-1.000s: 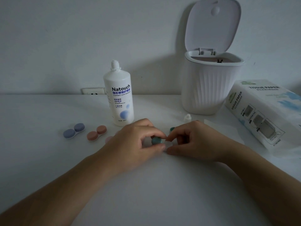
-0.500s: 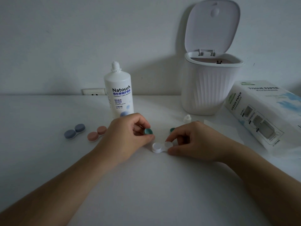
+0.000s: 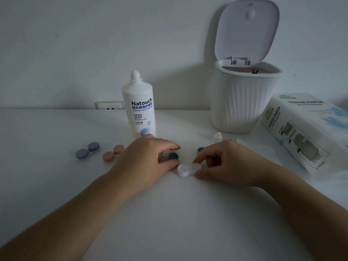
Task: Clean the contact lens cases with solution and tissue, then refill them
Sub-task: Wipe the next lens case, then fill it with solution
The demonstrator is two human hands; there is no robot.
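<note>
White plastic twin-well lens case [image 3: 186,169], uncapped at table centre, is pinched by the right hand [image 3: 224,162], while a green round cap [image 3: 173,156] at ten o'clock of it is loosely encircled by the left hand [image 3: 148,159]; rinsing, wiping and refilling appear outstanding.

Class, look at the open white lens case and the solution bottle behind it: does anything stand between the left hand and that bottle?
Nothing visible does. The left hand rests directly in front of the solution bottle; only a loose green cap lies under its fingers. The white lens case sits to the right, pinched by the right hand.

home tabletop | lidded bin [image 3: 243,102] | tissue pack [image 3: 308,132] | wall socket [image 3: 110,105]
</note>
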